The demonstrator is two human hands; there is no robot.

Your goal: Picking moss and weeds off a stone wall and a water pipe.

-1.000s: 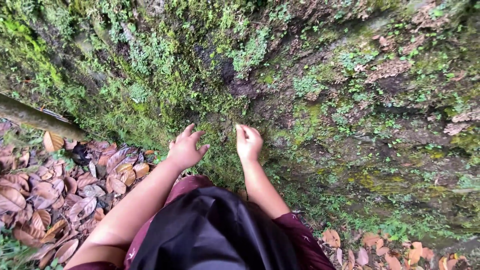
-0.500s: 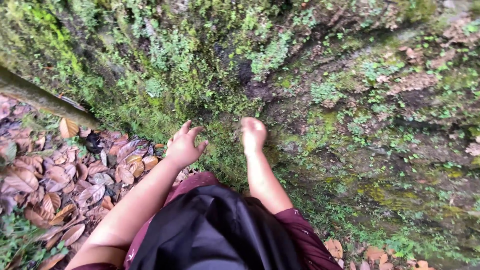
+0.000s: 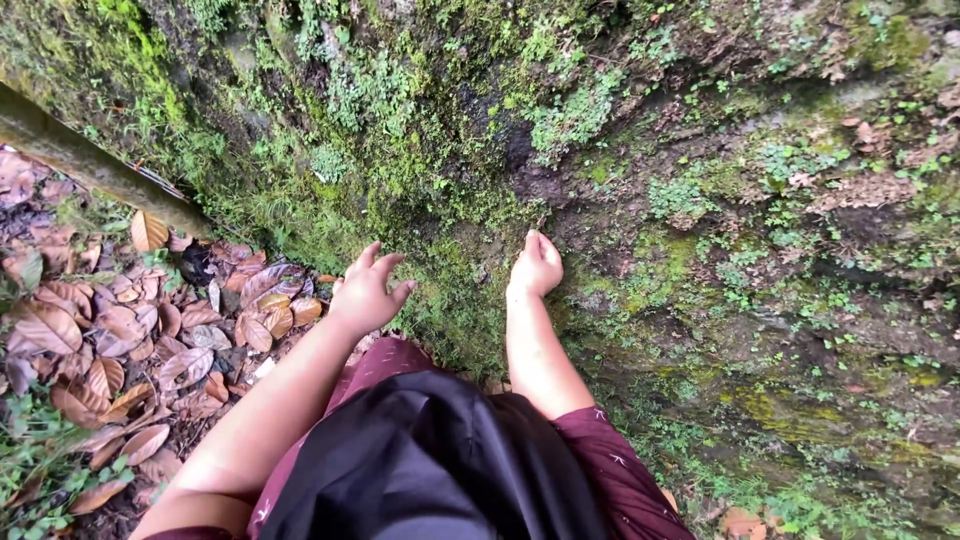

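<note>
A steep mossy bank (image 3: 640,200) filled most of the view, green with moss and small leafy plants over dark soil. The right hand (image 3: 536,267) was curled into a loose fist against the moss — whether it gripped anything could not be told. The left hand (image 3: 368,292) hung just beside the bank with fingers spread, touching nothing clearly. Brown fallen leaves (image 3: 120,340) lay on the ground to the left, near a grey trunk (image 3: 80,160) slanting across the corner. Below were a dark red sleeve (image 3: 615,470) and black cloth (image 3: 430,460).
</note>
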